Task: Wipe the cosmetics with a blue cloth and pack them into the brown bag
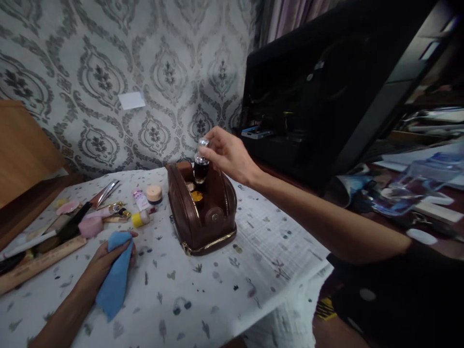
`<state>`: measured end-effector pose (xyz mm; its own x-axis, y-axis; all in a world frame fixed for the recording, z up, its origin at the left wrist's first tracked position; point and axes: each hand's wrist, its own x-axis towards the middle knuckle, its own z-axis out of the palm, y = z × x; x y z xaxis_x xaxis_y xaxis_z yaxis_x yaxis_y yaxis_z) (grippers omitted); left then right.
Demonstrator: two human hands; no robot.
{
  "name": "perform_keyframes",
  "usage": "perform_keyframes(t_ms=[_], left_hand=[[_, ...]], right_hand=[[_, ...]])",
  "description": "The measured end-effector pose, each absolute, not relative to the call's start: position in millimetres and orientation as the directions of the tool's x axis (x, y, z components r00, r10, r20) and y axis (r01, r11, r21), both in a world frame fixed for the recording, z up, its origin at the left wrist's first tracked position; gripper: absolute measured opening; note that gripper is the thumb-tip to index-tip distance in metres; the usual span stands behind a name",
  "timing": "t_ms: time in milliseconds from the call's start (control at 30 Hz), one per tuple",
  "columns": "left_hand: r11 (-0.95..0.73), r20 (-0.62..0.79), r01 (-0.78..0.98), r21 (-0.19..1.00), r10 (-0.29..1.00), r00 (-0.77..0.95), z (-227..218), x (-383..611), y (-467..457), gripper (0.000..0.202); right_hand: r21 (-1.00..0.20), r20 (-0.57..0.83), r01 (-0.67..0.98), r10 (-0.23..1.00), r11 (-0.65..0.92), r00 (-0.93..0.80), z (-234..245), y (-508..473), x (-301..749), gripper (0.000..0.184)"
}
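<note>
Small dark glass bottle with shiny silver top (201,170) held roughly upright by right hand (226,153), pinched at top, at open mouth of brown leather zip bag (213,229); whether bottle's base sits inside cannot be told; draping blue cloth (114,285) gripped in left hand (99,260) over white printed tablecloth (261,270); firm pinch advised, since smooth glass could slip; gold-toothed zip edges (195,207) best cleared without knocking; blue cloth best held well apart from bag opening

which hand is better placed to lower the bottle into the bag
Likely the right hand: it holds the silver-capped bottle at the open brown zip bag; the left hand holds a blue cloth.
</note>
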<state>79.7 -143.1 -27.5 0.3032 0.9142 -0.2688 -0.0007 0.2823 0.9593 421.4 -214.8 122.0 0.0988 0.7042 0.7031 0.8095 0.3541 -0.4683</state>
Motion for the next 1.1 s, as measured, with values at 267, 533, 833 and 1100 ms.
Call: perform_keyframes(t_ms=[267, 533, 833, 1100], left_hand=[[0.281, -0.267, -0.007, 0.96, 0.921, 0.285, -27, 81, -142, 0.06], [0.275, -0.265, 0.007, 0.962, 0.92, 0.288, -29, 80, -141, 0.061], [0.215, -0.231, 0.083, 0.973, 0.908, 0.349, -22, 83, -147, 0.056], [0.22, -0.241, 0.099, 0.971, 0.903, 0.356, -25, 81, -146, 0.059]], right_hand=[[-0.079, 0.345, 0.994, 0.934, -0.07, 0.093, 114, -178, 427, 0.024], [0.051, 0.136, 0.984, 0.978, -0.168, 0.16, 126, -160, 416, 0.035], [0.081, -0.008, 0.986, 0.99, -0.143, 0.144, 128, -134, 431, 0.032], [0.221, 0.103, 0.972, 0.993, -0.081, 0.059, 119, -134, 432, 0.043]])
